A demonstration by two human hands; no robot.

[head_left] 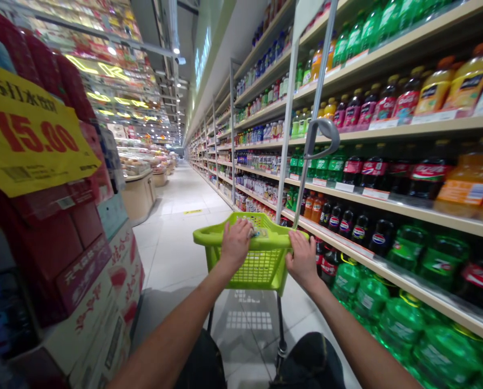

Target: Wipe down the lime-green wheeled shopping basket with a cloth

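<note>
A lime-green shopping cart [203, 237] with a latticed plastic basket stands in front of me on dark legs. My left hand [237, 240] is closed over the near rim, left of its middle, with the fingers pointing forward. At the right corner of the same rim, my right hand [302, 256] is closed too, its fingers curled over the edge. The palm sides of both hands are hidden. Small items, too unclear to name, show near the left fingertips at the handle.
Shelves of drink bottles [359, 167] line the right side, close to the cart. Stacked drink cartons [104, 302] with a yellow price sign [34, 129] stand close on the left. A pale tiled aisle [176, 216] runs ahead past display counters [138, 189].
</note>
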